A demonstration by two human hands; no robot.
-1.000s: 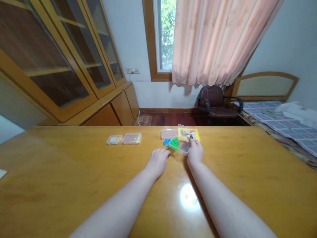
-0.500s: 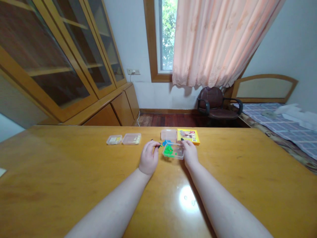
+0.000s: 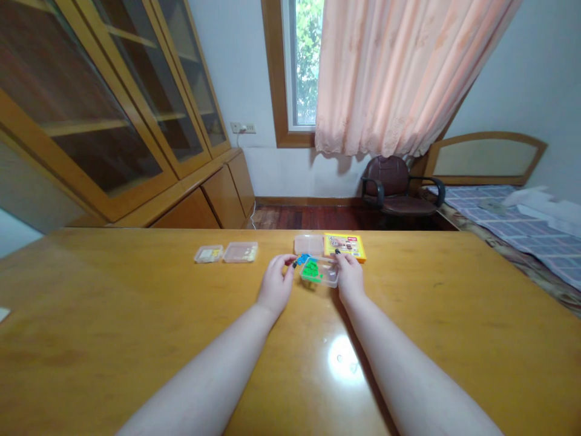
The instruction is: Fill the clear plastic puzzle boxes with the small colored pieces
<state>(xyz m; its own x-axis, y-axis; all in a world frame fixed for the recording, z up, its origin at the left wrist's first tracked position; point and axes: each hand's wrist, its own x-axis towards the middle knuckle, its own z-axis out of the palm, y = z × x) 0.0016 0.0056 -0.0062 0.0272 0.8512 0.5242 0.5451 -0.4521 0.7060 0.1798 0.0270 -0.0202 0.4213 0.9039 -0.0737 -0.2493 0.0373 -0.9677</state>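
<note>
My right hand [image 3: 351, 280] grips the right end of a clear plastic box [image 3: 330, 276], thumb and fingers at its rim. The box is held slightly above the table, its shadow beneath. Small bright green pieces [image 3: 311, 270] are heaped in its left part. Just left of the box is my left hand [image 3: 276, 282], its thumb and fingertips pinched together. Whatever lies between those fingertips is too small to name. Small blue pieces [image 3: 302, 259] lie behind the box, close to the left fingertips.
A clear plastic lid or tray [image 3: 308, 244] lies behind the box, beside a yellow picture box [image 3: 345, 246]. Further left are a clear container with pale pieces [image 3: 240, 252] and a smaller clear container [image 3: 209, 254]. The wooden table [image 3: 158, 315] has its far edge just beyond them.
My left hand has moved slightly right, closer to the box and the blue pieces. My right hand still holds the box, which has shifted a little.
</note>
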